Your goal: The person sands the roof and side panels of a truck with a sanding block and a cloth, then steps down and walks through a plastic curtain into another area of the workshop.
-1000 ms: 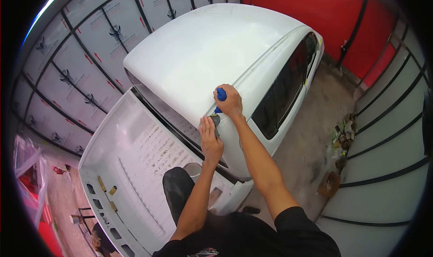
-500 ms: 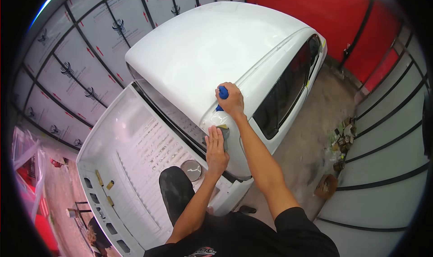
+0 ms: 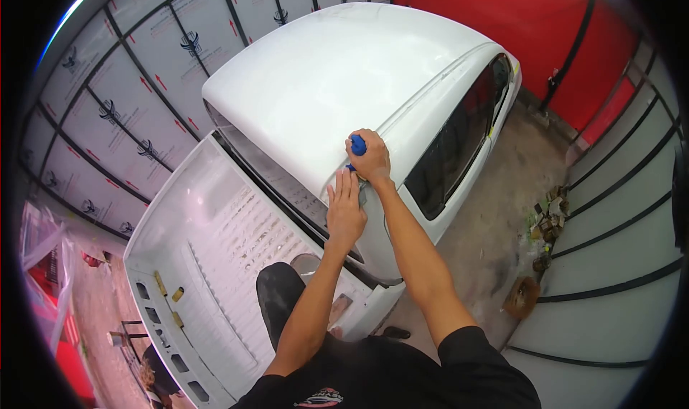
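Note:
My left hand [image 3: 346, 214] lies with straight fingers on the rear corner of the white pickup cab [image 3: 323, 86]. Under it is a piece of grey sandpaper [image 3: 363, 196], mostly hidden by the fingers. Just above, my right hand [image 3: 371, 158] is closed round a blue object [image 3: 357, 145] with a rounded top; its kind is not clear. A bit of blue also shows below that fist, close to my left fingertips. The panel under the hands looks greyish and dull beside the glossy white roof.
The truck bed [image 3: 215, 265] lies to the left, with my knee [image 3: 280, 294] over it. A round metal lid or tin [image 3: 306, 264] and several small yellowish blocks [image 3: 160, 283] are in the bed. Debris and a brown container [image 3: 520, 298] line the right wall.
My left hand has slid up the cab corner with the sandpaper, close against my right hand. The right hand stays nearly in place, holding the blue object.

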Motion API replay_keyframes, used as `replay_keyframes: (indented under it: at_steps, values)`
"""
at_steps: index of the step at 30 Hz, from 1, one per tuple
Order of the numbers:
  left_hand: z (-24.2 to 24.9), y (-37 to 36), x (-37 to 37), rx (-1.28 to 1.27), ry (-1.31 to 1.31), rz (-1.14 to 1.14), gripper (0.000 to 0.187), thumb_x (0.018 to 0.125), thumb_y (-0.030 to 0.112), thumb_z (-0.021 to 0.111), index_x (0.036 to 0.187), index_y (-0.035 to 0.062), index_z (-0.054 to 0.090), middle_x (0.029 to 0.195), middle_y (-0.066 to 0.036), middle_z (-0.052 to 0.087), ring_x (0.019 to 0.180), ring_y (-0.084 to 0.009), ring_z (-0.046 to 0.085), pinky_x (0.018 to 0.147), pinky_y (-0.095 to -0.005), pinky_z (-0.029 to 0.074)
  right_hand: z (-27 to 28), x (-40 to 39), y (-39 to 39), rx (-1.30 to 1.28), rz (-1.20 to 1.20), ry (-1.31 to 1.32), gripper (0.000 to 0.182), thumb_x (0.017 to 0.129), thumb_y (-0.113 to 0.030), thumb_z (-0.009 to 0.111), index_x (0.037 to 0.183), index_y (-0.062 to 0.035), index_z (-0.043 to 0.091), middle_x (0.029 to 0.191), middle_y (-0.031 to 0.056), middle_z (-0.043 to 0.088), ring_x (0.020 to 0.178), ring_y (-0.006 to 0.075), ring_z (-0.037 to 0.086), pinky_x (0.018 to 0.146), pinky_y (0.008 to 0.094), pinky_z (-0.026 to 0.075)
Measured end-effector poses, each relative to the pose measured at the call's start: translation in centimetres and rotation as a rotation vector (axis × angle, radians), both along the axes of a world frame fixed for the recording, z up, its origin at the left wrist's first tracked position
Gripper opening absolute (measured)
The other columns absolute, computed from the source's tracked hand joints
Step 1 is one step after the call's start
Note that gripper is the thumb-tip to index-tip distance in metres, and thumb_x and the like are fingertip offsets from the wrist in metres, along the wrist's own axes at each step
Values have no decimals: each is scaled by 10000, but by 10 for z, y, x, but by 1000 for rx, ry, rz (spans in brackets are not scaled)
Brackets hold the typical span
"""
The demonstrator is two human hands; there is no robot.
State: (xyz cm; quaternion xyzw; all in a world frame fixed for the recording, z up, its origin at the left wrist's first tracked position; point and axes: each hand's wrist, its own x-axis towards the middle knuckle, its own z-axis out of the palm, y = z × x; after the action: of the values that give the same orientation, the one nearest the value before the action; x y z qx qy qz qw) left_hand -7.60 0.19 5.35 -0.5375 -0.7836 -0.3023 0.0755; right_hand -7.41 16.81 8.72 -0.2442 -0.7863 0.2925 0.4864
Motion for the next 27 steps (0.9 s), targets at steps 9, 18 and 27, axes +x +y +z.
replay_keyframes:
  at_steps: [9,18,27]
  values:
    - [-4,-2,-4,-9,29,5,873,807,-60,643,1650,-46,418,1774,-228,338,1670,-391,271,1333,-624,230,11,3,8,14,-15,19,167,921,-225,790,1021,-100,738,998,128,741,977,363,720,878,463,586]
    - [-10,-12,-7,-4,3,-39,860,815,-88,622,1648,-43,411,1764,-241,345,1667,-415,259,1331,-642,217,15,5,6,-192,-27,7,215,935,-299,790,1058,-129,742,1069,95,764,1014,348,743,911,456,599]
    - [-20,-38,7,-23,-21,-87,856,832,-117,585,1664,-31,405,1778,-238,325,1679,-427,221,1352,-594,191,15,5,8,-191,-6,-11,252,932,-309,800,1097,-129,740,1081,116,766,1023,350,745,911,461,595]
